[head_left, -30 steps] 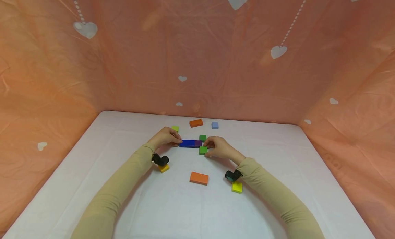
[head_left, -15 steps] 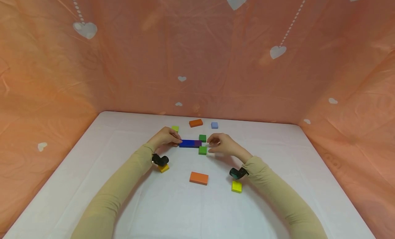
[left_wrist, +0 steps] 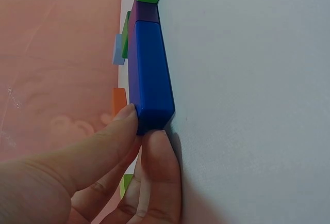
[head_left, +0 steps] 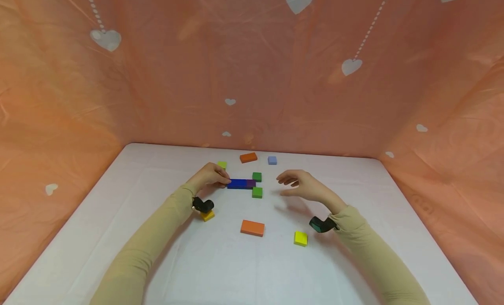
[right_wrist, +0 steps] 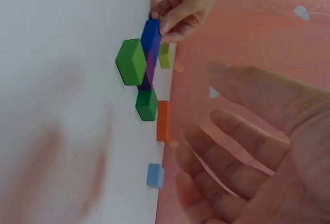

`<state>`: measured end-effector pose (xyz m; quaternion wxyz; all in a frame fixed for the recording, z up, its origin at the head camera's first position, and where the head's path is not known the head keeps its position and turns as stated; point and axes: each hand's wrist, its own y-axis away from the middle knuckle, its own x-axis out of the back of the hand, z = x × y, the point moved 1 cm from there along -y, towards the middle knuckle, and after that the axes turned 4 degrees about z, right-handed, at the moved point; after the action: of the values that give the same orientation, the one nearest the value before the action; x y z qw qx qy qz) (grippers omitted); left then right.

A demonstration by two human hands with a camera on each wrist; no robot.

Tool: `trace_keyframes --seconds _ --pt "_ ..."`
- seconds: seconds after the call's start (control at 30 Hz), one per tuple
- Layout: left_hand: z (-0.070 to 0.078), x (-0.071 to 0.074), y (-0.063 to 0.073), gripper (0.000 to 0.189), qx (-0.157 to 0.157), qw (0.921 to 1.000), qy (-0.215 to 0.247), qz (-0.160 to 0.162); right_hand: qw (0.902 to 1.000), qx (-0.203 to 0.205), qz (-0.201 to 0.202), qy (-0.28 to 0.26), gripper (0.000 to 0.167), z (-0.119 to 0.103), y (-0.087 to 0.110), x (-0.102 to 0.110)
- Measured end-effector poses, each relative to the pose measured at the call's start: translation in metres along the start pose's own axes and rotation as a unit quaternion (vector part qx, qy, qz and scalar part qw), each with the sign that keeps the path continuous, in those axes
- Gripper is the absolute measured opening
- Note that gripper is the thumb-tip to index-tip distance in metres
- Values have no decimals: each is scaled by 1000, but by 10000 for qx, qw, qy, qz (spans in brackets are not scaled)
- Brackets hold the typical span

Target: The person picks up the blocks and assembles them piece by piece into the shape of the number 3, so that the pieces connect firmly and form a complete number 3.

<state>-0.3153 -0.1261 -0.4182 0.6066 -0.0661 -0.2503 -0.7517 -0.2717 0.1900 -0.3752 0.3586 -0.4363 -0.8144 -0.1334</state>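
Observation:
My left hand (head_left: pixel 208 175) pinches the left end of a long blue block (head_left: pixel 237 184); in the left wrist view its thumb lies on one side and a finger at the near end. A small purple block (left_wrist: pixel 144 12) continues the row at the blue block's far end. At the purple block's right end are two green blocks, a bright green one (head_left: pixel 257 192) on the near side and a darker green one (head_left: pixel 257 177) on the far side. To the right of them, my right hand (head_left: pixel 305 185) hovers over the table, holding nothing, fingers spread and loosely bent.
Behind the row are a lime block (head_left: pixel 222 164), a dark orange block (head_left: pixel 248 157) and a light blue block (head_left: pixel 272 160). Nearer lie an orange block (head_left: pixel 252 228), a yellow block (head_left: pixel 301 238) and an amber block (head_left: pixel 207 215) beside the left wrist camera. A peach curtain (head_left: pixel 252 77) surrounds the white table (head_left: pixel 220 270).
My right hand has let go of the near bright green block and drawn away to the right, its fingers spreading. My left hand stays on the blue block.

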Motion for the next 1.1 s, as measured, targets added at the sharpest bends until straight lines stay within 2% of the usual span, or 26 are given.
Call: trace_keyframes --seconds 0.3,0.63,0.93,1.1 --pt "0 0 -2 20 36 10000 -29 -40 9993 20 -62 -366 44 8 32 12" --pt "-1 -2 -3 20 49 10000 -36 -34 9970 -129 -347 -677 51 20 69 7" --pt "-2 -2 -4 19 43 10000 -64 12 9984 -88 -421 -374 48 24 87 -1" --pt "-2 -2 -4 19 27 10000 -45 -7 9977 -75 -619 -270 44 22 92 -7"
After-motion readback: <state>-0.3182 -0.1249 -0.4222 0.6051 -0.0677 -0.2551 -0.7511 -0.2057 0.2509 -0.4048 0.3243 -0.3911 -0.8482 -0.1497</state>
